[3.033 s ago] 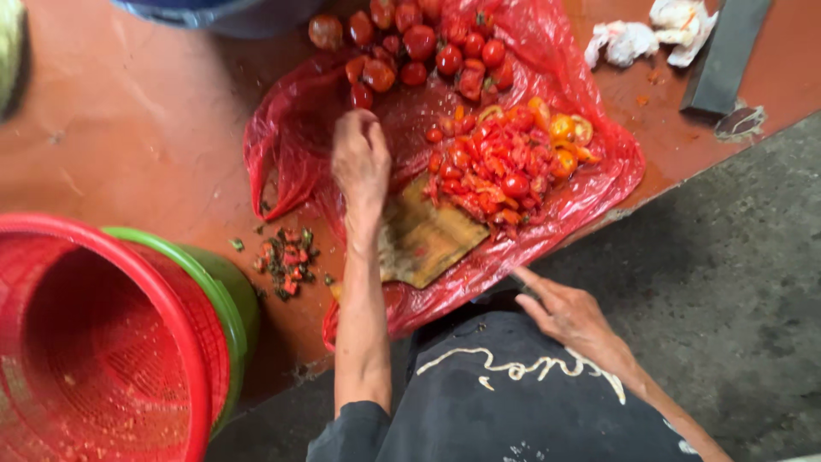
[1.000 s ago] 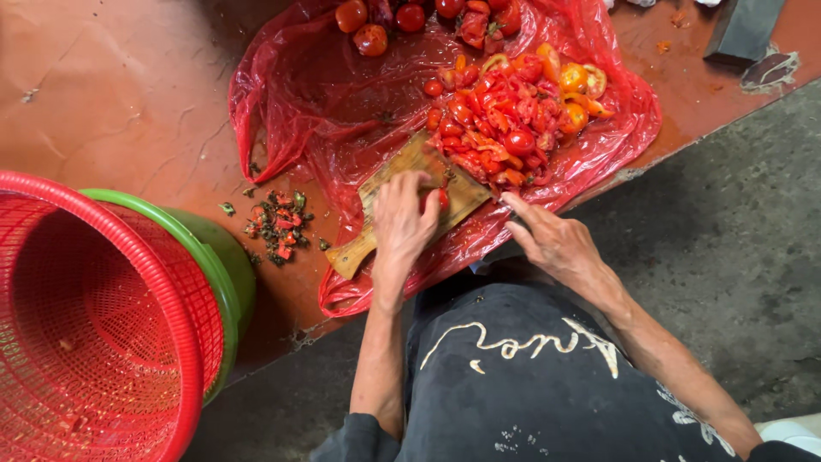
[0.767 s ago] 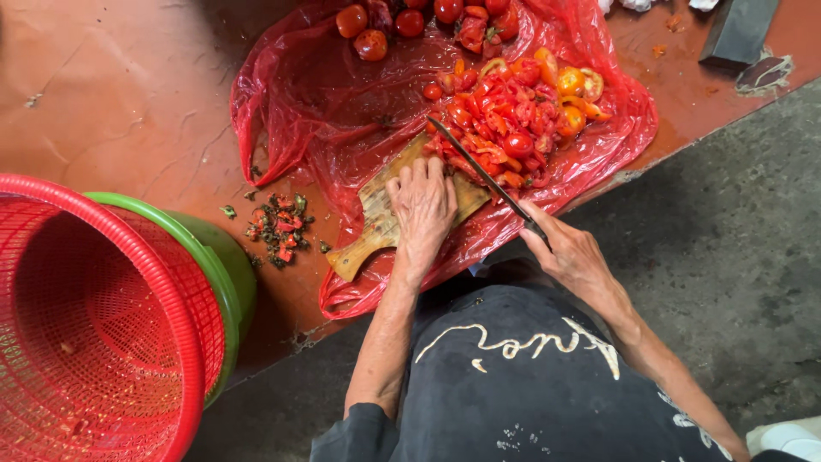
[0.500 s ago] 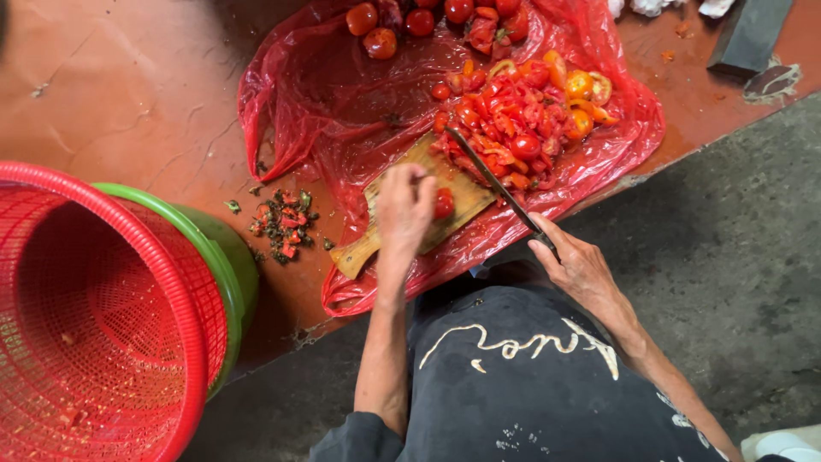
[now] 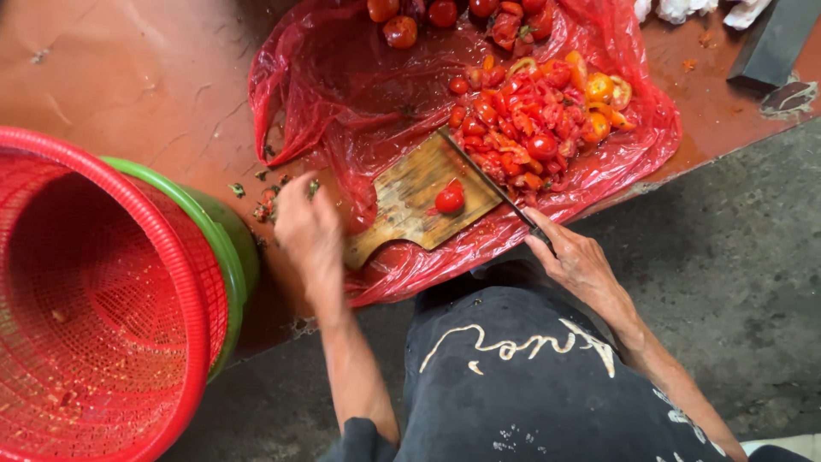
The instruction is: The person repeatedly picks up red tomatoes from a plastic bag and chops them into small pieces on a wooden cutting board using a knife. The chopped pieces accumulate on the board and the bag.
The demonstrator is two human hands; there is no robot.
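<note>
Basket [image 5: 94,299], red mesh, nested in a green tub [image 5: 227,244] at left. Red plastic sheet [image 5: 342,77] spread on the floor, far and centre, bearing a heap of cut tomatoes [image 5: 534,120] at right. Wooden cutting board [image 5: 419,201] on the sheet, one tomato [image 5: 449,199] resting on it. Right hand [image 5: 577,261] clenched around a knife [image 5: 487,180], blade angled between board and heap. Left hand [image 5: 308,231] empty, fingers loosely curled, just left of the board beside scraps [image 5: 269,192].

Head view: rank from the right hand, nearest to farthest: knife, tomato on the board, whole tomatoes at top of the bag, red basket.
1. Knife, held in the right hand.
2. Tomato, on the wooden board, to its left.
3. Whole tomatoes, top of the red bag.
4. Red basket, far left.
</note>
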